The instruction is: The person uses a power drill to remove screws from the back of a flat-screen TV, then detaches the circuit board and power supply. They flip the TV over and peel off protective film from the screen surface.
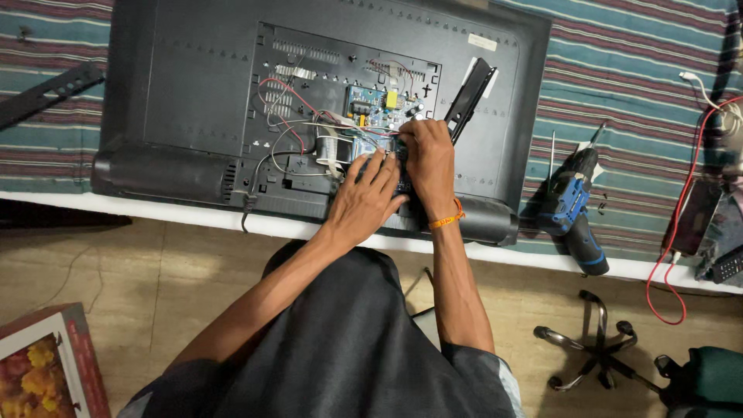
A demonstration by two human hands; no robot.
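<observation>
1. Head view, work surface: a table (635, 267) with a white front edge, covered by a striped cloth (635, 70) in teal and maroon.
2. Head view, main item: a flat television (193, 85) lying screen down, back panel opened, long axis running left to right across the table.
3. Head view, thing in hand: a small blue circuit board (370, 147) in the open bay, directly ahead of me, with loose wires (298, 116) leading off to its left and a green board (375, 104) just beyond it.
4. Head view, my left hand (370, 193): fingers spread flat, pressing on the near edge of the blue circuit board; not clenched.
5. Head view, my right hand (427, 159): curled over the board's right end, fingertips pinching there; what they grip is hidden. An orange wristband (447, 221) is worn on that wrist.
6. Relation: both hands touch the board; the right reaches slightly farther in.
7. Head view, nearby: a blue cordless drill (576, 209) lies well to the right; a black bracket (468, 97) leans just beyond my right hand.
</observation>
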